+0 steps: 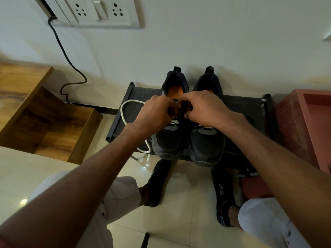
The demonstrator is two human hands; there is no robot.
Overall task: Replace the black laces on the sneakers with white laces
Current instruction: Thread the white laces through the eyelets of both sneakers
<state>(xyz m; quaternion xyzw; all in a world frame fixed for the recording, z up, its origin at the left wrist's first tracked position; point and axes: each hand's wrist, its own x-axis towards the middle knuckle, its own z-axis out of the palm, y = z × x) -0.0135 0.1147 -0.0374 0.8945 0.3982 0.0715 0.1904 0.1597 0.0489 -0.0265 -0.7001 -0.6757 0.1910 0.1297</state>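
The low black shoe rack [238, 106] against the wall carries both sneakers, toes hanging over its front edge toward the person. The left sneaker [169, 138], nearer the rack's left end, is the one in hand; the right sneaker [207, 145] stands touching it, and white lace shows at the lower eyelets of each.

The likeliest trouble is the long slack of the white lace [123, 111]. It loops out over the rack's left part and trails down past the front edge beside the left sneaker's toe, so a sharp pull could snag it on the rack's corner post or drag it unevenly, leaving one end too short to tie. A second risk: both hands crowd the upper eyelets, so a skipped hole or a twisted crossing would be hard to notice.

Both forearms reach forward and down, meeting over the left sneaker's tongue. The left hand [157, 111] has its grip curled, apparently pinching the lace near the upper eyelets, though the fingertips are hidden. The right hand [202, 106] curls over the same spot, thumb low; what exactly it pinches I cannot tell.
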